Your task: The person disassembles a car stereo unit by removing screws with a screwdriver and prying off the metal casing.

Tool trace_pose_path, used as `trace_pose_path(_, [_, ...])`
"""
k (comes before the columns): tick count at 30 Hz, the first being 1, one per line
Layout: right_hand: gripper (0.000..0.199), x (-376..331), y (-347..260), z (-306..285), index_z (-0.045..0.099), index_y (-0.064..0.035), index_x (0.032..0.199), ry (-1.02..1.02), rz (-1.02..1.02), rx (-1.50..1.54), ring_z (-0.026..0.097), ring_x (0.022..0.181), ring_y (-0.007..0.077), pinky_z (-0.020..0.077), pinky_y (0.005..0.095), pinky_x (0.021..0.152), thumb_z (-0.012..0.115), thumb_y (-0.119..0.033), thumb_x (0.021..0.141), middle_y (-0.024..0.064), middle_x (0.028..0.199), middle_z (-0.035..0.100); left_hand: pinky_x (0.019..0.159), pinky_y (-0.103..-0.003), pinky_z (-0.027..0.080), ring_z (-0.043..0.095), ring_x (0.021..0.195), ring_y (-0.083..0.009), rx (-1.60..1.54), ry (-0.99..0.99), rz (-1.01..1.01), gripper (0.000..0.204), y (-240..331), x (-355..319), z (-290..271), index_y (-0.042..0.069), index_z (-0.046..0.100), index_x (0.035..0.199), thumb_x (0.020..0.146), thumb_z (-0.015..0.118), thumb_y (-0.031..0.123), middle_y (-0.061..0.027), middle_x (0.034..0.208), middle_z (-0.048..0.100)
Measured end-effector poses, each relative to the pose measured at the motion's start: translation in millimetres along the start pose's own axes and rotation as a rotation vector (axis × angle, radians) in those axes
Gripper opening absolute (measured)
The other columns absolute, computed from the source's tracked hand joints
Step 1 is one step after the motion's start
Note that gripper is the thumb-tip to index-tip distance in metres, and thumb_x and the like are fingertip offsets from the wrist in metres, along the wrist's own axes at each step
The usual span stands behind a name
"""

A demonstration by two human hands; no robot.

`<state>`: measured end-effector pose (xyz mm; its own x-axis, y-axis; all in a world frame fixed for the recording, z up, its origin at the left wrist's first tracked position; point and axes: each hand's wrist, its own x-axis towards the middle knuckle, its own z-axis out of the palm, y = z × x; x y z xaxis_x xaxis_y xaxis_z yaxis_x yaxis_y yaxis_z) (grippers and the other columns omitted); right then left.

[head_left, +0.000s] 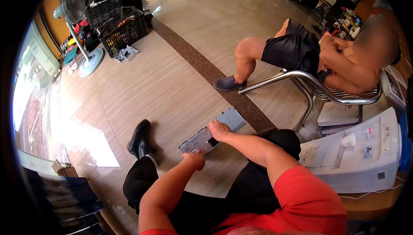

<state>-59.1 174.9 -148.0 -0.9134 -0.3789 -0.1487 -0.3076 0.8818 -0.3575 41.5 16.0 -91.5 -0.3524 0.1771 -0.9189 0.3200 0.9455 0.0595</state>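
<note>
A flat grey metal casing (196,140) with rows of small holes is held low above the floor between my knees. At its near left corner, my left hand (194,160) is closed on the edge. My right hand (220,130) is closed over the casing's right part, fingers curled; whatever they pinch is hidden. Just beyond that hand, a plain grey metal plate (231,118) lies in line with the casing. Whether plate and casing are joined cannot be made out. A dark patch (213,141) shows on the casing below my right hand.
A person (340,54) sits on a metal-framed chair (309,76) at the right, one shoe near the plate. A white water dispenser (350,155) lies close on my right. Black crates (124,30) and a standing fan (90,58) are at the far left.
</note>
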Motion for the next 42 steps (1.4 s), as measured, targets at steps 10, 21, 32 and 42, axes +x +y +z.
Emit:
trace_pose_path(10, [0.025,8.7,-1.9,11.5,0.059,-0.0019,0.090,0.014,0.222,0.181,0.063,0.091,0.0389,0.0501,0.0476,0.079,0.059,-0.027,0.091,0.0220,0.091,0.065,0.101,-0.063,0.035,0.039,0.135,-0.0357,-0.014,0.046,0.019,0.071,-2.0,-3.0,1.7,0.019,0.039,0.146,0.081,0.070,0.024,-0.0042,0.160,0.013])
trace_pose_path(21, [0.038,10.1,12.7,24.6,0.063,-0.0010,0.094,-0.049,0.319,0.305,0.064,0.095,0.0377,0.0498,0.0452,0.083,0.060,-0.038,0.089,0.0222,0.096,0.067,0.101,-0.063,0.035,0.040,0.134,-0.0375,0.028,-0.002,0.019,0.072,-0.9,-5.3,-1.6,0.022,0.035,0.148,0.084,0.068,0.025,-0.0035,0.161,0.009])
trace_pose_path(32, [0.054,10.8,13.0,9.1,0.065,0.0063,0.103,-0.226,0.325,0.273,0.061,0.105,0.0406,0.0471,0.0469,0.091,0.053,-0.046,0.093,0.0280,0.107,0.064,0.101,-0.065,0.033,0.040,0.135,-0.0370,0.057,-0.007,0.059,0.072,-6.0,5.2,-2.1,0.015,0.031,0.149,0.085,0.062,0.022,-0.0064,0.160,0.013])
trace_pose_path(42, [0.062,8.1,16.5,7.3,0.061,0.0063,0.114,-0.302,0.376,0.306,0.058,0.113,0.0396,0.0458,0.0450,0.096,0.051,-0.051,0.093,0.0282,0.119,0.060,0.101,-0.061,0.037,0.042,0.134,-0.0353,0.099,-0.020,0.094,0.059,-12.0,36.2,10.7,0.019,0.046,0.141,0.088,0.063,0.041,-0.0061,0.159,0.016])
